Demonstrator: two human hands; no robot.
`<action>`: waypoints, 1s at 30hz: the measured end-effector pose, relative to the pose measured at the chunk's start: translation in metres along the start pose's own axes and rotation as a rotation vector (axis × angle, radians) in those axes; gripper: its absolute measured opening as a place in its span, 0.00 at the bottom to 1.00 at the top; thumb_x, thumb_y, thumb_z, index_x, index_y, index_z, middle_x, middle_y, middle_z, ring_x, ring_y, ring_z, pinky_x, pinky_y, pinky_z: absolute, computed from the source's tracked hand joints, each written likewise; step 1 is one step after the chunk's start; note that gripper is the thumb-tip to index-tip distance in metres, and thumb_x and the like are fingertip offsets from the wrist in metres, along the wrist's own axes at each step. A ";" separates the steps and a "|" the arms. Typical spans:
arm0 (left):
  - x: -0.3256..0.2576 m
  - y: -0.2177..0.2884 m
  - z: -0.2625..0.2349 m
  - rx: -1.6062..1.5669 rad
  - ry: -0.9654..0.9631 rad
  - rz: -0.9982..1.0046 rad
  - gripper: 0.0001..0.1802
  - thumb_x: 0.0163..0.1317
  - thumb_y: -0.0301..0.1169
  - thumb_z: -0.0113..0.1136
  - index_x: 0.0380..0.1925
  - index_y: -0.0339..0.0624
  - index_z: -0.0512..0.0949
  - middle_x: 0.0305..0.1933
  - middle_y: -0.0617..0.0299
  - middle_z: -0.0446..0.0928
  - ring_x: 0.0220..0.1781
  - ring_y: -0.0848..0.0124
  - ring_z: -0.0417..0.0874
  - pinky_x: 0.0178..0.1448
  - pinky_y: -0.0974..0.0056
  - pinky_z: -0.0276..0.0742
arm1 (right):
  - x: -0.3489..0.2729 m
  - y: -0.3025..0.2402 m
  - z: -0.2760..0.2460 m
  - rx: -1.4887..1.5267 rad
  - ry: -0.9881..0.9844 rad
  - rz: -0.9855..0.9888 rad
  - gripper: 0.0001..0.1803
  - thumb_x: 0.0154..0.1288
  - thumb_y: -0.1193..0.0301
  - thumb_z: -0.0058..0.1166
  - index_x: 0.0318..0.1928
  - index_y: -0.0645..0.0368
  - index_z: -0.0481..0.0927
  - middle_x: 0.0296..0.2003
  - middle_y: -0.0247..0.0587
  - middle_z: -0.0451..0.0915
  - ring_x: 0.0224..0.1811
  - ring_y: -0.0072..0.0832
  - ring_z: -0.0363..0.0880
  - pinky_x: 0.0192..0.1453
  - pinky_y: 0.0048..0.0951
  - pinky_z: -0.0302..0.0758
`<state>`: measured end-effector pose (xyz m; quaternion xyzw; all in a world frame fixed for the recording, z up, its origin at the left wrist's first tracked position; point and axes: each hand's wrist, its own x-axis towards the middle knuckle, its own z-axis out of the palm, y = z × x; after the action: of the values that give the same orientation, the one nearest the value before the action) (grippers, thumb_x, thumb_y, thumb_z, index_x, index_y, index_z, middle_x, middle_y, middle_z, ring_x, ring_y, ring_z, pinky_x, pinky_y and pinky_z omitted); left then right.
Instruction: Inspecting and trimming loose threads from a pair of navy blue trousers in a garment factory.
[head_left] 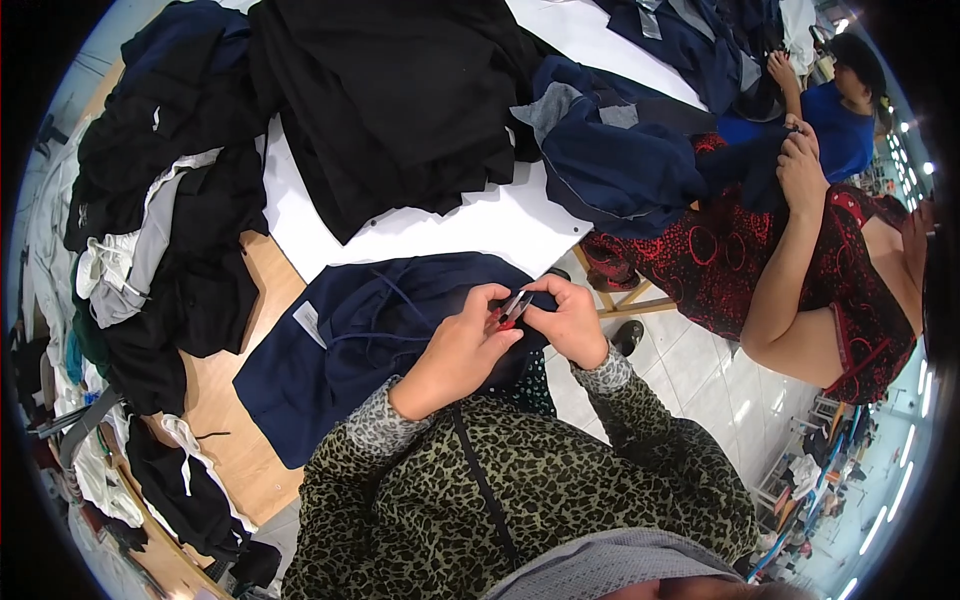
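Note:
A navy garment (390,310) with a drawstring cord and a white label (310,322) is spread before me over the table edge. My left hand (462,348) is closed round small thread snips (512,308). Their metal blades point up toward my other hand, and a bit of red shows at the handle. Just to the right, my right hand (568,318) pinches the edge of the navy garment close to the blades. The fingertips of both hands almost meet, and they hide part of the cloth there.
Black folded cloth (400,90) is piled on the white tabletop (400,240) ahead. Black garments (170,220) heap at the left on a wooden surface (235,385). At the right, a person in a red-patterned garment (690,230) handles navy cloth (620,150); another in blue (845,140) works beyond.

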<state>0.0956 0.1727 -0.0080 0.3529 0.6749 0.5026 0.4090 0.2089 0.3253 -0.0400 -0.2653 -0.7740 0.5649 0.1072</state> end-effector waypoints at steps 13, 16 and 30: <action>0.005 -0.006 0.008 0.048 0.015 0.010 0.20 0.60 0.26 0.60 0.47 0.36 0.62 0.30 0.52 0.78 0.30 0.66 0.80 0.37 0.65 0.73 | -0.004 -0.007 -0.001 -0.048 -0.008 -0.017 0.13 0.52 0.73 0.63 0.37 0.65 0.79 0.29 0.41 0.82 0.29 0.19 0.78 0.34 0.22 0.73; 0.007 -0.007 0.008 0.053 0.010 0.014 0.20 0.60 0.26 0.60 0.47 0.35 0.62 0.29 0.53 0.78 0.30 0.68 0.79 0.36 0.65 0.72 | -0.004 -0.008 -0.002 -0.052 -0.008 -0.021 0.12 0.51 0.73 0.63 0.37 0.65 0.80 0.29 0.41 0.82 0.30 0.21 0.79 0.35 0.23 0.74; 0.006 0.004 -0.010 -0.168 -0.098 -0.052 0.23 0.60 0.24 0.60 0.53 0.37 0.62 0.30 0.63 0.76 0.30 0.77 0.74 0.35 0.70 0.71 | -0.007 -0.003 -0.010 0.020 -0.033 -0.005 0.13 0.52 0.77 0.61 0.40 0.64 0.80 0.33 0.39 0.82 0.35 0.21 0.79 0.41 0.22 0.74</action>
<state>0.0846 0.1752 -0.0042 0.3239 0.6186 0.5287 0.4826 0.2182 0.3291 -0.0334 -0.2530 -0.7706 0.5766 0.0987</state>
